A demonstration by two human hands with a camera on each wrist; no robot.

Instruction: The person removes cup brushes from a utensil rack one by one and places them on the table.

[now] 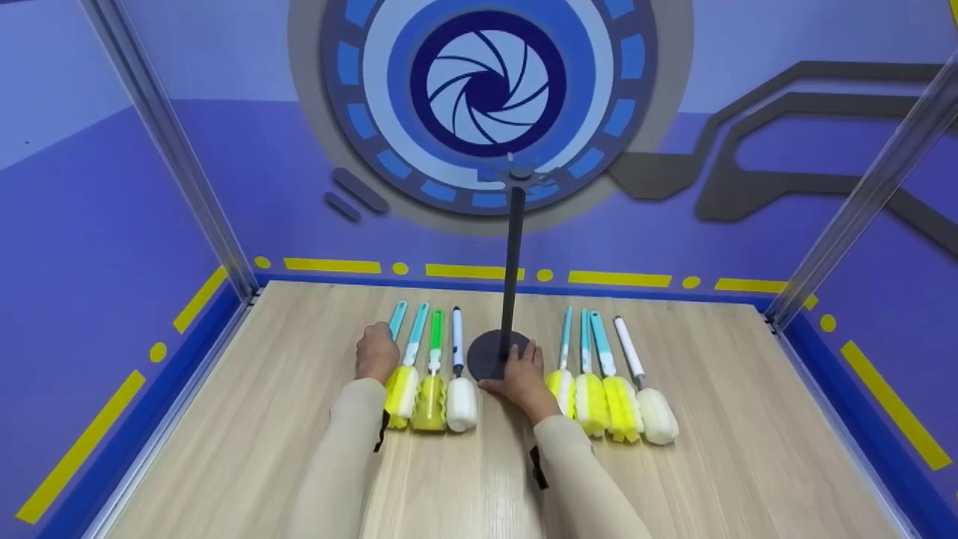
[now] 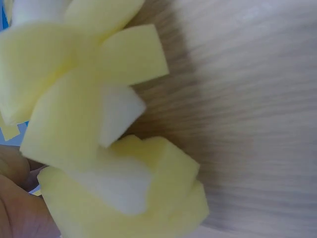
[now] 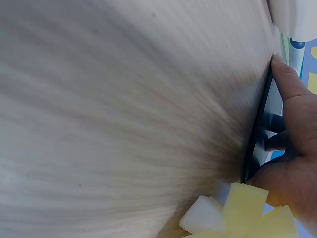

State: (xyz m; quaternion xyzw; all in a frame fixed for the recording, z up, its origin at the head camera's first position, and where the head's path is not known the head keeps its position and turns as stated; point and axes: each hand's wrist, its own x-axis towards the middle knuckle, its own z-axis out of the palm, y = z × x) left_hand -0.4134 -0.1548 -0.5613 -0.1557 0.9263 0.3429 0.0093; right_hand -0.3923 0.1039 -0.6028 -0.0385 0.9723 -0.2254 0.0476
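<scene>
My left hand (image 1: 376, 352) is curled round the blue handle (image 1: 397, 320) of the leftmost bottle brush, whose head is hidden by the hand and sleeve in the head view. Two yellow-and-white sponge heads (image 2: 124, 193) fill the left side of the left wrist view. Beside that brush lie several more: one blue-handled (image 1: 417, 333), one green-handled (image 1: 436, 329) and one with a white head (image 1: 462, 404). My right hand (image 1: 526, 380) rests on the round black base (image 1: 483, 358) of an upright stand, thumb spread along its front edge, as the right wrist view also shows.
Right of the stand lies a second row of bottle brushes, with yellow-and-white heads (image 1: 591, 404) and one white head (image 1: 658, 415). The stand's thin pole (image 1: 513, 254) rises to small prongs (image 1: 520, 174) at its top. Blue panels enclose the wooden table (image 1: 733, 464).
</scene>
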